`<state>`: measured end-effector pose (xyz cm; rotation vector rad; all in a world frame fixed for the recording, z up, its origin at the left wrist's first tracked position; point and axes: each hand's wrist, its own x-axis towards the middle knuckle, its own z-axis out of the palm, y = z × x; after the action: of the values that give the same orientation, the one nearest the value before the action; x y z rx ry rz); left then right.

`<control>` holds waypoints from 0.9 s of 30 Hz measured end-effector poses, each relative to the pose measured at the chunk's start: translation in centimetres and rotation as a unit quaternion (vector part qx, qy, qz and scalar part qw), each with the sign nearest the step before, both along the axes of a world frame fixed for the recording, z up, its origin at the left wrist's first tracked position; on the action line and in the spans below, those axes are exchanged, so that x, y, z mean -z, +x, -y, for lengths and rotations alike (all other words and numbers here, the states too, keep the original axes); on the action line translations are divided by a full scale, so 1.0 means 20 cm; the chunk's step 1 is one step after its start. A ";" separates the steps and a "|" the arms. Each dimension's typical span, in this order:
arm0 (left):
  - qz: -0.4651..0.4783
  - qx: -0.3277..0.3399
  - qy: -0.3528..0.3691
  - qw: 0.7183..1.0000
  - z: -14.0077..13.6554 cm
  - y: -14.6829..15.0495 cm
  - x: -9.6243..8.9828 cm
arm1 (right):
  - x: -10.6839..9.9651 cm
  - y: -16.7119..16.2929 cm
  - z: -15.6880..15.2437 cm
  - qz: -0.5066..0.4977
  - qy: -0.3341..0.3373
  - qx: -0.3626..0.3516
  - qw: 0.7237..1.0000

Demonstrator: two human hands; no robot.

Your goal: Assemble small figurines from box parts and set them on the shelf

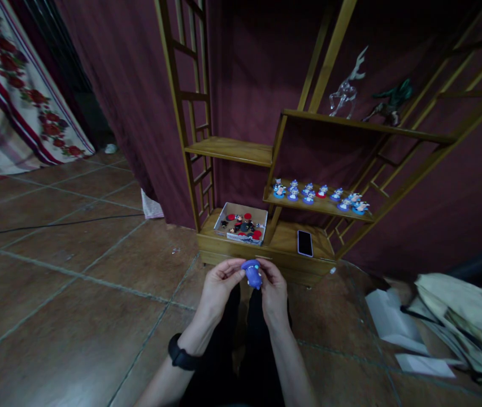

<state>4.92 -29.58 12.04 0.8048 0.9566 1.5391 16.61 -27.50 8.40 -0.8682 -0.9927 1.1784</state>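
Observation:
Between my two hands is a small purple toy figurine with a round purple base at its top end, apparently held upside down. My left hand pinches it from the left, thumb and fingers at the base. From the right, my right hand closes on its other side, with some fingers hidden behind it. Beyond my hands, a shallow open box on the low shelf holds dark figures and red discs. Several small blue and white figurines stand in rows on the shelf above and to the right.
A wooden display shelf stands ahead against a dark red curtain. A phone lies on its low board. Glass deer and a dark green ornament sit higher. White boxes and a pale bag lie right.

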 end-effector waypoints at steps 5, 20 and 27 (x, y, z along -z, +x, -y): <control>0.020 0.006 -0.018 1.000 0.00 0.00 0.00 | -0.02 0.00 0.01 0.011 -0.005 0.008 1.000; 0.111 0.038 -0.078 0.990 -0.04 -0.04 0.07 | -0.02 -0.01 0.05 0.011 -0.007 -0.085 0.996; 0.106 0.065 -0.062 0.990 -0.02 -0.03 0.07 | -0.01 -0.01 0.05 -0.010 -0.018 -0.072 0.997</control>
<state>4.31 -29.27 10.63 0.5906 0.8186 1.4057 16.43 -28.58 8.64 -0.8222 -1.0331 1.3293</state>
